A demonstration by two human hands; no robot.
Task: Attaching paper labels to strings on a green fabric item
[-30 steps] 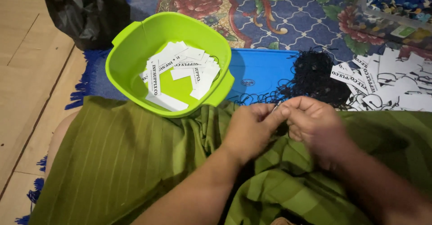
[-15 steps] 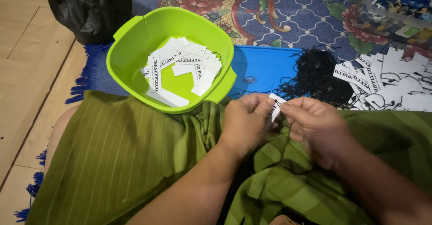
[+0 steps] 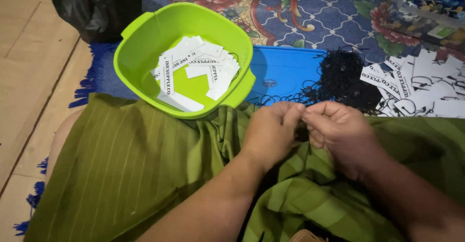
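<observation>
1. At the far left, bare wooden floor (image 3: 29, 77) runs beside the patterned rug (image 3: 310, 14), and a black plastic bag (image 3: 92, 7) sits at the rug's far-left corner.
2. A lime-green plastic bowl (image 3: 145, 38) rests against the green striped cloth (image 3: 121, 174) over the person's lap; white paper tags (image 3: 193, 67) lie loose inside it.
3. The left hand (image 3: 269, 133) is curled knuckles-up above the lap, its fingers pinched shut against those of the other hand. What they grip is hidden; it may be a thin black string.
4. A blue plastic lid (image 3: 283, 72) lies flat just beyond the hands, carrying a tangle of black strings (image 3: 341, 79).
5. The right hand (image 3: 339, 135) mirrors the left, fingers closed at the same pinch point.
6. More white tags (image 3: 421, 87) are heaped near the rug's right edge.
7. Risk, as I judge it: the fine string could slip from the pinch, or snag the tangle and drag it off the lid.
</observation>
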